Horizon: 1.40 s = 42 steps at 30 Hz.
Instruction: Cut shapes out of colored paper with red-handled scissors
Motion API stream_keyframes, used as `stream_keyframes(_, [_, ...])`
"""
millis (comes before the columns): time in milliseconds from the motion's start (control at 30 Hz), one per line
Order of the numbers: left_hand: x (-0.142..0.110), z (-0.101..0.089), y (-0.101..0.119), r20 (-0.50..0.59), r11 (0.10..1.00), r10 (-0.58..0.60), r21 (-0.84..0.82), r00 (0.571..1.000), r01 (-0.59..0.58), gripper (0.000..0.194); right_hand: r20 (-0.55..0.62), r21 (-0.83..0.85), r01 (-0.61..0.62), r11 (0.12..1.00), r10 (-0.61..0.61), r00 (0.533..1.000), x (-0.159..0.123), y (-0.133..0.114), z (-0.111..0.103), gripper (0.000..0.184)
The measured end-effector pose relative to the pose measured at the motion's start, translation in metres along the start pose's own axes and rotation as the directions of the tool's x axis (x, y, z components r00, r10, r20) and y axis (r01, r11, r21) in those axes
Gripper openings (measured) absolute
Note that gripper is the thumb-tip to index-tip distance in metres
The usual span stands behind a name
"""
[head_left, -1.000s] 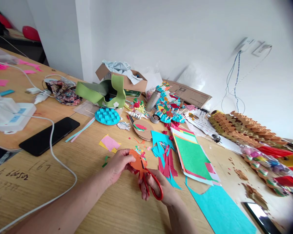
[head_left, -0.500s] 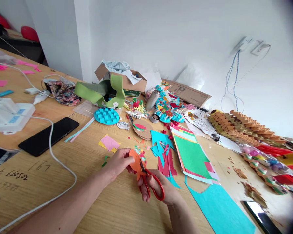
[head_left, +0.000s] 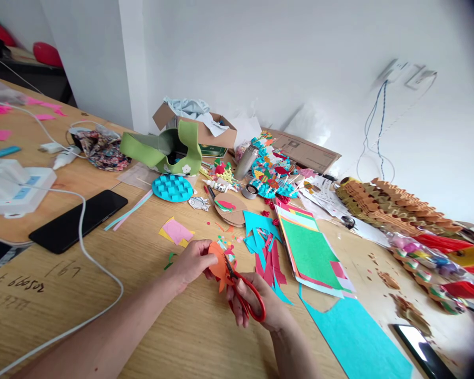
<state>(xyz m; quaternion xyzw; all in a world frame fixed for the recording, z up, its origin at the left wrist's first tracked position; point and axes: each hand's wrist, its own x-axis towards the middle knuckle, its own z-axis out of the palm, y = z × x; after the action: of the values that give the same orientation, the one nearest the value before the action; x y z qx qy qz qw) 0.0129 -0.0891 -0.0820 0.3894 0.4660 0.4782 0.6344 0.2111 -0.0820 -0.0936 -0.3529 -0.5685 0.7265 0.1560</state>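
While the left hand (head_left: 190, 261) pinches curved orange paper (head_left: 218, 266), the right hand (head_left: 270, 310) grips red-handled scissors (head_left: 243, 300) at its edge, above a wooden table (head_left: 63, 321).

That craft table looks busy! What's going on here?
A person is holding a piece of orange paper in their left hand, with the blades of the red-handled scissors in their right hand at its edge. Turquoise paper scraps and a stack of coloured paper lie nearby on the wooden table.
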Motion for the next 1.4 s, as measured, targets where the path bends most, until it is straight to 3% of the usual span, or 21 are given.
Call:
stream_keyframes(433, [0.0032,0.0012,-0.0073,-0.010,0.995,-0.069,-0.074,0.998,0.068,0.028,-0.043,0.010,-0.035,0.999,0.036,0.998,0.0035,0.0024,0.0032,0.065])
stream_keyframes(1400, [0.0019,0.0003,-0.0061,0.020,0.998,-0.065,-0.004,0.998,0.065,0.023,-0.022,-0.018,0.006,1.000,-0.006,1.000,0.0017,-0.0036,0.0068,0.065])
